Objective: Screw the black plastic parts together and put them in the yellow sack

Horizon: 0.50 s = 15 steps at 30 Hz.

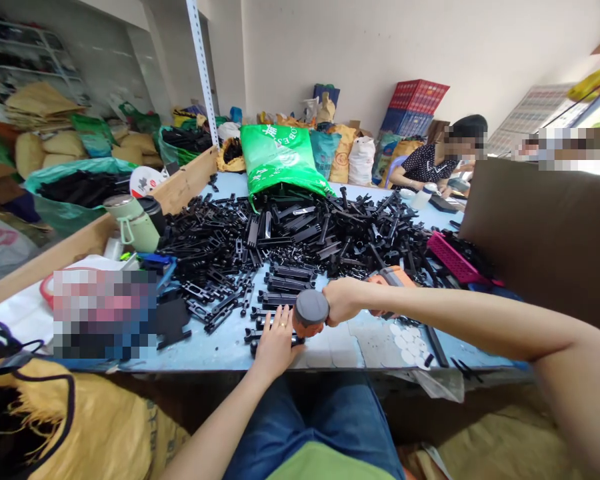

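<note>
Two hands were seen at the near edge of the blue desk (pixel 215 347): the left hand (pixel 275 340) was pressed flat, fingers apart, on a black plastic strip (pixel 255 331) lying crosswise, while the right hand (pixel 343 300) was clenched on a rubber mallet (pixel 310 312) held just above it.

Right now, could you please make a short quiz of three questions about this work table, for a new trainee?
1. True or false: the right hand holds a mallet with a round dark head.
2. Where does the left hand rest?
A. on the green mug
B. on black plastic parts at the table's near edge
C. on the pink basket
3. Fill in: the big pile of black parts spills from a ____ bag.

Key: 1 true; 2 B; 3 green.
</note>
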Motion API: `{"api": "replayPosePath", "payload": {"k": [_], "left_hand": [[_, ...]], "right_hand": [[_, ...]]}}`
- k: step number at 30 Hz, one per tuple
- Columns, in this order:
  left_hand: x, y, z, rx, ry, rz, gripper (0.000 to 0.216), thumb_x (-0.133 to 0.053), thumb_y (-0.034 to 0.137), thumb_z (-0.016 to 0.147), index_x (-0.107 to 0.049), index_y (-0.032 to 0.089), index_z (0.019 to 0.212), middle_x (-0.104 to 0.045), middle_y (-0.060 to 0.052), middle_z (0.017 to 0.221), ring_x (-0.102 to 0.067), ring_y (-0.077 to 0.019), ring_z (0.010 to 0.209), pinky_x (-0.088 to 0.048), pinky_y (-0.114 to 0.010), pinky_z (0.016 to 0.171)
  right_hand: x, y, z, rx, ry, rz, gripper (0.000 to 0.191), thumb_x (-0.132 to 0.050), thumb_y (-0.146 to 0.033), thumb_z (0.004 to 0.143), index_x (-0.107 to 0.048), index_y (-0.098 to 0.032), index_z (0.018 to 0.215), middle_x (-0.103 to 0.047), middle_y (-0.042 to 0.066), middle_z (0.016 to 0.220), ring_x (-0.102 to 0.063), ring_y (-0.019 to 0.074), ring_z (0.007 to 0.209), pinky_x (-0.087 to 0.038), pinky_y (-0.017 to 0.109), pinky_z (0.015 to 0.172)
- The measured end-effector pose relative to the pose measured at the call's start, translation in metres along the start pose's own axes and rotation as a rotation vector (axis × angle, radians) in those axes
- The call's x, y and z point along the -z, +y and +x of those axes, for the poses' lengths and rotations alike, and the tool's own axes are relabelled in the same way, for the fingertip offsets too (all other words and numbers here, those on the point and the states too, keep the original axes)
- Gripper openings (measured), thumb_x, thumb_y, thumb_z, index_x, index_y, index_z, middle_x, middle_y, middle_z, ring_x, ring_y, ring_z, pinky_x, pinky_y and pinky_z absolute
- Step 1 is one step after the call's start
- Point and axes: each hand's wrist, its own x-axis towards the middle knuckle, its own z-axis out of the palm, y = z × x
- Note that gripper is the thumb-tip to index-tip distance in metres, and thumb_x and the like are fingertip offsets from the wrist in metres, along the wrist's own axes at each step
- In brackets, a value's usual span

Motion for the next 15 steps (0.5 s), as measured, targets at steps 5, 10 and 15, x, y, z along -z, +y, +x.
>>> {"api": "replayPosePath", "payload": {"k": [5, 10, 15], "left_hand": [[0.005, 0.0, -0.002, -0.018, 0.005, 0.011, 0.071, -0.045, 0.06, 0.078, -0.04, 0.015, 0.134, -0.025, -0.013, 0.14, -0.013, -0.0308, 0.132, -0.013, -0.049, 0.106], [-0.011, -0.01, -0.004, -0.062, 0.074, 0.169, 0.077, -0.045, 0.056, 0.078, -0.034, 0.006, 0.135, -0.021, -0.015, 0.141, -0.017, -0.0315, 0.131, -0.017, -0.051, 0.104], [-0.022, -0.026, -0.005, -0.18, 0.283, 0.247, 0.073, -0.035, 0.061, 0.08, -0.047, 0.007, 0.127, -0.029, -0.014, 0.137, -0.028, -0.0315, 0.126, -0.026, -0.052, 0.099]], "right_hand": [[-0.008, -0.016, -0.003, 0.012, -0.046, -0.012, 0.035, -0.052, -0.033, 0.057, -0.065, -0.014, 0.084, -0.06, 0.012, 0.08, -0.057, 0.0261, 0.067, -0.042, 0.031, 0.052], [-0.049, -0.002, -0.023, -0.029, 0.099, 0.262, 0.035, -0.056, -0.036, 0.059, -0.063, -0.015, 0.085, -0.06, 0.01, 0.079, -0.057, 0.0263, 0.073, -0.043, 0.029, 0.055], [-0.112, 0.073, -0.065, -0.217, 0.248, 1.105, 0.04, -0.058, -0.02, 0.057, -0.058, -0.016, 0.097, -0.057, 0.003, 0.071, -0.053, 0.0144, 0.056, -0.039, 0.019, 0.044]]}}
